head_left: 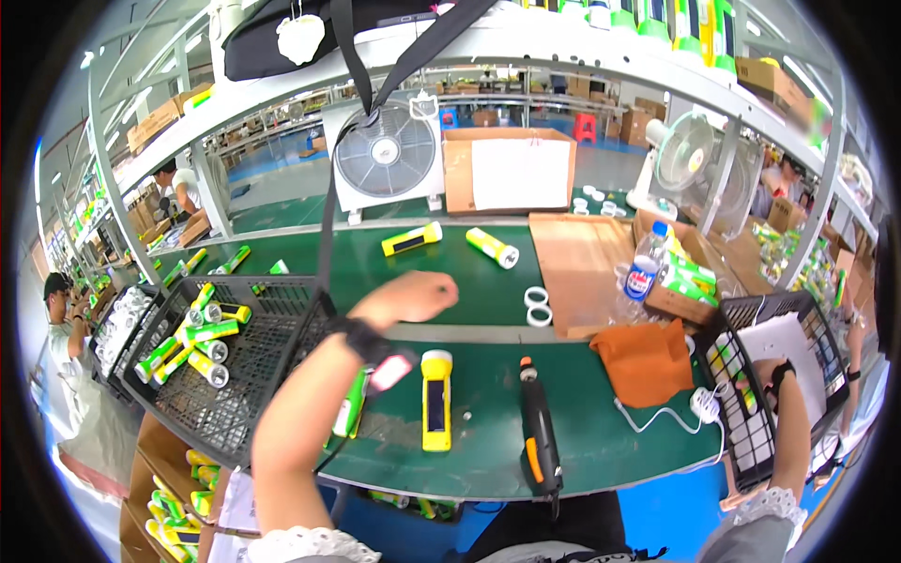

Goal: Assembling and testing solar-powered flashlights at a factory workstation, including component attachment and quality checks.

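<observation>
**Left hand raised over the desk, right hand down in the side crate**

The left hand (413, 297) hovers above the middle of the green desk (601, 441), fingers curled loosely inward and grasping nothing; a dark band sits on its wrist. Just below it, near the desk's front edge, a yellow flashlight (435, 401) lies flat with its pale head pointing away from the person. Right of that, a black and orange power screwdriver (539, 433) lies lengthwise, its handle reaching the front edge.

The right hand (762, 373) reaches into the black wire crate (741, 441) at the desk's right end, resting by green and yellow pieces inside; whether it grips anything cannot be told.

An orange cloth (646, 361) lies between the screwdriver and that crate. Two white rings (538, 307) sit just beyond the seam at mid-desk, beside a brown board (577, 267). A second black wire crate (253, 375) at the left end holds several green and yellow flashlights (192, 340). Two more yellow flashlights (411, 238) lie toward the far edge, before a white box fan (388, 155).
</observation>
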Available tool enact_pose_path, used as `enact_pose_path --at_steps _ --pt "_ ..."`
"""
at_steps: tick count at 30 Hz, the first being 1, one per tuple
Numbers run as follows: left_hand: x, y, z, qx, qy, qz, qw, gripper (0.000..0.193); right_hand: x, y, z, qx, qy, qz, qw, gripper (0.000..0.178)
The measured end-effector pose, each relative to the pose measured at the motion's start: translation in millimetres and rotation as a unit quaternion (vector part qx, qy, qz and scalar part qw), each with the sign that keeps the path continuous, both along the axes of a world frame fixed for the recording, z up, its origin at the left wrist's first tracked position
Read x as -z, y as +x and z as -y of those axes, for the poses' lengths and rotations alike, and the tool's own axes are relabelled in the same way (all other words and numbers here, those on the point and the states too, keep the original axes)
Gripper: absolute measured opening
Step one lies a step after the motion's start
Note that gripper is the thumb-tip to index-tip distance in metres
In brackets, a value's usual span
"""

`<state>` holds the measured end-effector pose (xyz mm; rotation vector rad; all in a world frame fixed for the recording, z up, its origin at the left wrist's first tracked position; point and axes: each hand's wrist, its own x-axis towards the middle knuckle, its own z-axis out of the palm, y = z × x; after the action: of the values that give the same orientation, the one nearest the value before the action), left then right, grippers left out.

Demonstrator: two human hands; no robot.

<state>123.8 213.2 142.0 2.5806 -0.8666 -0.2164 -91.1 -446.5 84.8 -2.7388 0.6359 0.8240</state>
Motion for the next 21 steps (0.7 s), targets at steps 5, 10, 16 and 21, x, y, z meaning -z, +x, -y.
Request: enact_pose_path --at_steps 5,10,16,21 --pt "95 110 113 -0.134 0.152 0.182 0.962 0.037 -48 -37 -41 0.010 -0.164 0.325 0.931 0.042" --pt "163 204 195 -0.160 0.052 0.231 0.958 0.055 -41 -144 -150 -0.167 0.147 0.565 0.794 0.014" --pt "190 246 198 -0.265 0.043 0.189 0.945 0.049 36 -100 -257 0.113 0.376 0.406 0.825 0.014" --pt "57 141 197 -0.089 -0.077 0.262 0.958 0.031 34 -44 -284 -0.123 0.256 0.577 0.766 0.026"
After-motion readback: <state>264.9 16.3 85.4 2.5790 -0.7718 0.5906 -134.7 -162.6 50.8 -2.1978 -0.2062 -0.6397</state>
